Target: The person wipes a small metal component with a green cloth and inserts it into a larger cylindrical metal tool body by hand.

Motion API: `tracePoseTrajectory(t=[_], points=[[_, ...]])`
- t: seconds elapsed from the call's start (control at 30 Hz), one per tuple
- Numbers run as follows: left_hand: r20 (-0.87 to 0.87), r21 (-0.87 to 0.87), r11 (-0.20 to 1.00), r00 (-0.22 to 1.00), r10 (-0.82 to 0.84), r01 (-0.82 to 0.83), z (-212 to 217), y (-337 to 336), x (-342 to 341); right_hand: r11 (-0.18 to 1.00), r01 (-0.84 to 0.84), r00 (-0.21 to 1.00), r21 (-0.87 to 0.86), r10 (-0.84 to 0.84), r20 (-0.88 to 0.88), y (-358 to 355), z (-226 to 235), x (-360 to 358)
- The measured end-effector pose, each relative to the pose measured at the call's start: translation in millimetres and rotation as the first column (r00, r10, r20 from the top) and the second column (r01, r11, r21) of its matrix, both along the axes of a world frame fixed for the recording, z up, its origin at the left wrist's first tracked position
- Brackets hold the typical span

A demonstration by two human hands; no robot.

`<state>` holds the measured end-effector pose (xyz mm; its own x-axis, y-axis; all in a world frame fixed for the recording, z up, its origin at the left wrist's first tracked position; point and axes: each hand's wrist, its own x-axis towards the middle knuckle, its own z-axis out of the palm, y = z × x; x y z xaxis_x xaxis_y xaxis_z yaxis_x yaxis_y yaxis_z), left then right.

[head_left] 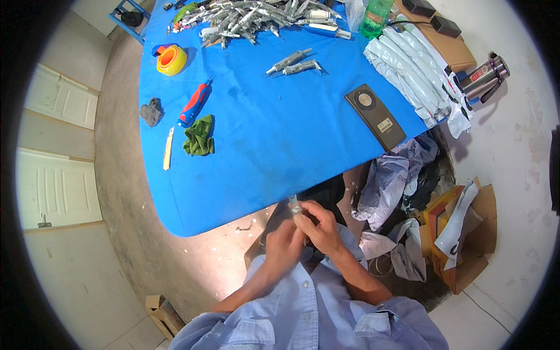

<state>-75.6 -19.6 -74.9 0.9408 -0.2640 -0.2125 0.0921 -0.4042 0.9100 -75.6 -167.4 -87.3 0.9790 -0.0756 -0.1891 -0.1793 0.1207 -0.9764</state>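
Just off the near edge of the blue-covered table (251,175), my two hands meet in front of my shirt. My right hand (321,226) pinches a small translucent, whitish-grey piece (294,205) that sticks up past the fingertips. Against it, my left hand (283,240) is closed and slightly blurred; what lies inside its fingers is hidden. Two slim grey pieces, one (289,61) beside the other (302,68), lie apart on the cloth. Beyond them is a heap of similar grey pieces (251,23).
On the table's left lie a yellow tape roll (171,60), red-blue handled tool (194,106), green cloth (199,137), grey cloth (151,112) and yellowish cutter (168,149). To the right are a phone (376,116), plastic packets (405,73) and a steel flask (485,77). An open carton (478,233) stands below.
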Motion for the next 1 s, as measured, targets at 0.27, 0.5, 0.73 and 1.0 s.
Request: tracePoseTrajectory(t=[0.27, 0.5, 0.73, 1.0], points=[[0.013, -0.051, 0.998, 0.999, -0.039, 0.039, 12.0, -1.5, 7.2, 0.989, -0.071, 0.995, 0.132, 0.061, 0.083, -6.4, 7.2, 0.7], [0.104, -0.055, 0.995, 0.991, -0.078, 0.084, 19.7, -5.6, 14.0, 0.944, -0.028, 0.999, 0.329, 0.032, -0.007, -10.5, 11.9, -2.9], [-0.015, -0.081, 0.996, 1.0, -0.024, 0.023, 35.8, -5.4, 16.6, 0.934, 0.069, 0.997, 0.351, -0.08, 0.017, -4.4, 18.3, -6.2], [0.117, -0.189, 0.982, 0.992, 0.042, -0.019, 39.4, 14.7, 30.2, 0.986, 0.156, 0.973, 0.061, -0.164, 0.164, -6.8, 33.5, -1.5]])
